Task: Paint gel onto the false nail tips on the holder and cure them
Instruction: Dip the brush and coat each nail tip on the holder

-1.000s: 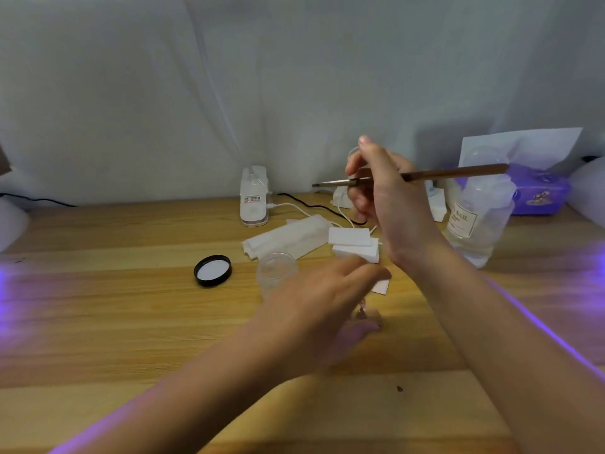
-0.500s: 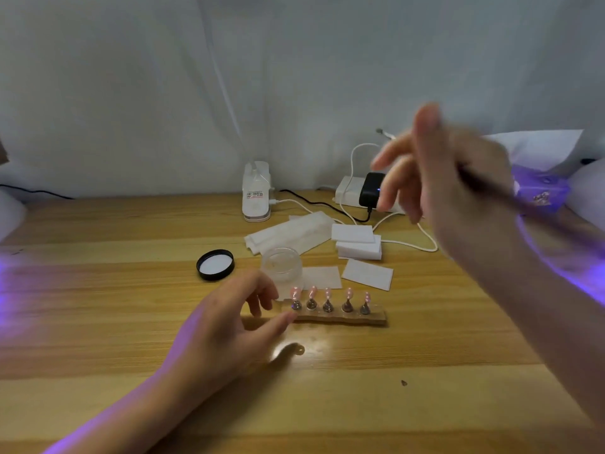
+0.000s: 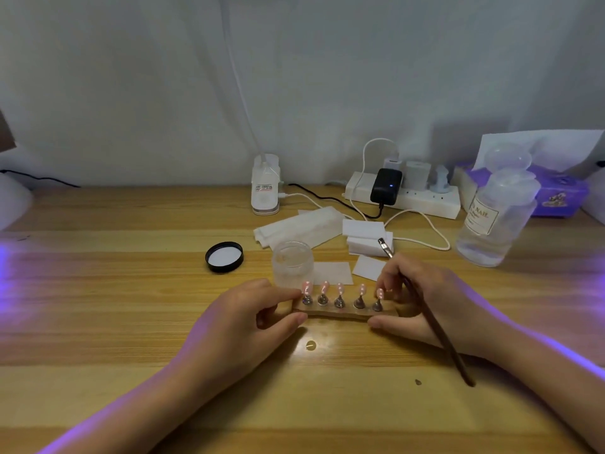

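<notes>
A wooden bench (image 3: 98, 306) is standing against a pale draped backdrop. The holder (image 3: 345, 311) is lying at its centre, carrying five pink nail tips (image 3: 340, 289) upright on metal pegs. The left hand (image 3: 248, 319) is pinching the holder's left end; the right hand (image 3: 422, 303) is pinching its right end while gripping a brush (image 3: 435, 326). Just behind the holder, an open clear jar (image 3: 292, 265) is holding transparent gel, its black lid (image 3: 224, 257) lying beside it. Behind-right of the holder, a labelled bottle (image 3: 494, 221) is showing clear liquid.

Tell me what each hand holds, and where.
Both hands, left and right, pinch the holder by its ends. The right also holds the brush mid-handle.
</notes>
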`<act>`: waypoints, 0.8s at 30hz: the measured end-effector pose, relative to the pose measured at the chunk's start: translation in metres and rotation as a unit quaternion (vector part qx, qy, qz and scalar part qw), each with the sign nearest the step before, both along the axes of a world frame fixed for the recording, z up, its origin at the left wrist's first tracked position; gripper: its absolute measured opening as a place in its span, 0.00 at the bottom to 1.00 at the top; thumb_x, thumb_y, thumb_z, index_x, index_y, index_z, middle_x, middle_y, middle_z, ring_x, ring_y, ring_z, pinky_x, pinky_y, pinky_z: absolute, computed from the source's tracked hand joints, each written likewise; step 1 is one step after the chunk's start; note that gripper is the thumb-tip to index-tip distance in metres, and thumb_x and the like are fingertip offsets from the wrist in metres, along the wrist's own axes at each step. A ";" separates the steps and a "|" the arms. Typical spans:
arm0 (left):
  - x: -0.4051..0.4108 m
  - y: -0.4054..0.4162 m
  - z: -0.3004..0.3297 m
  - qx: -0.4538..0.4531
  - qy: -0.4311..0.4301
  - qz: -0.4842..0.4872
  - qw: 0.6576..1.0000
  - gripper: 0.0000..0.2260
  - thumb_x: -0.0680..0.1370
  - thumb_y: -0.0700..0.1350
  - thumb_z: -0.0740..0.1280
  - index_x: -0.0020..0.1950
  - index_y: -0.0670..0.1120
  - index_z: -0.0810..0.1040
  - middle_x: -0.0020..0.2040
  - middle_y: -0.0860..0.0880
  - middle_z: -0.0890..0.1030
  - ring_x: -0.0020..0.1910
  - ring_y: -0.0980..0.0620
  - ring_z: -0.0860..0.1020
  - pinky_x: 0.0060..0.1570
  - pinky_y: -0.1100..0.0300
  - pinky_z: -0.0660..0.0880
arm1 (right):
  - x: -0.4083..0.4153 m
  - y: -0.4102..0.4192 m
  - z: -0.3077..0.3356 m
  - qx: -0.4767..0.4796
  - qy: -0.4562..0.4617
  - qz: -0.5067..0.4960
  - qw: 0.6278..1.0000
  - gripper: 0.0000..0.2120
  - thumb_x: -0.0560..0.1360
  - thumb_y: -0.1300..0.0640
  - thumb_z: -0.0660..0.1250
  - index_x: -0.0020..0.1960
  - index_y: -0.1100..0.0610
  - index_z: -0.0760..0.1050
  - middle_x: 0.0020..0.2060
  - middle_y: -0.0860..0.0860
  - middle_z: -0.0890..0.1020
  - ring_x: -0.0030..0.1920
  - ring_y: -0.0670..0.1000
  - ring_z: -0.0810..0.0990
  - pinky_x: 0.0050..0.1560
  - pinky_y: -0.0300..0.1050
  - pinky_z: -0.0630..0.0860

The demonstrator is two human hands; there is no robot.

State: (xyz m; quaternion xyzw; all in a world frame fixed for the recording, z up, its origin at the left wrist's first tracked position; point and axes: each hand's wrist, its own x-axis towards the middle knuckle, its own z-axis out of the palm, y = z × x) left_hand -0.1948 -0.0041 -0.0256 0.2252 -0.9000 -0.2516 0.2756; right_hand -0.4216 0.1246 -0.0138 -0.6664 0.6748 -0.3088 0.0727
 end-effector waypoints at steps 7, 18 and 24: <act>0.002 -0.003 0.002 0.013 0.003 -0.006 1.000 0.09 0.67 0.54 0.71 0.46 0.57 0.81 0.36 0.60 0.75 0.33 0.60 0.72 0.32 0.70 0.65 | 0.007 0.000 -0.004 -0.027 -0.070 0.009 0.997 0.17 0.62 0.44 0.74 0.43 0.44 0.68 0.35 0.51 0.79 0.33 0.48 0.75 0.33 0.38 0.72; 0.000 0.001 0.007 0.072 0.030 -0.018 0.997 0.07 0.62 0.61 0.68 0.35 0.61 0.77 0.32 0.58 0.73 0.30 0.60 0.69 0.30 0.70 0.64 | 0.013 0.004 -0.005 -0.032 -0.081 0.029 0.996 0.15 0.62 0.42 0.71 0.40 0.46 0.69 0.39 0.36 0.79 0.34 0.41 0.76 0.35 0.28 0.69; -0.001 -0.003 0.011 0.084 0.011 -0.021 0.996 0.10 0.68 0.45 0.74 0.35 0.61 0.78 0.27 0.58 0.72 0.28 0.61 0.68 0.29 0.71 0.62 | 0.013 0.003 -0.007 -0.056 -0.061 0.006 0.997 0.19 0.60 0.35 0.67 0.42 0.47 0.69 0.35 0.47 0.78 0.36 0.45 0.74 0.35 0.36 0.72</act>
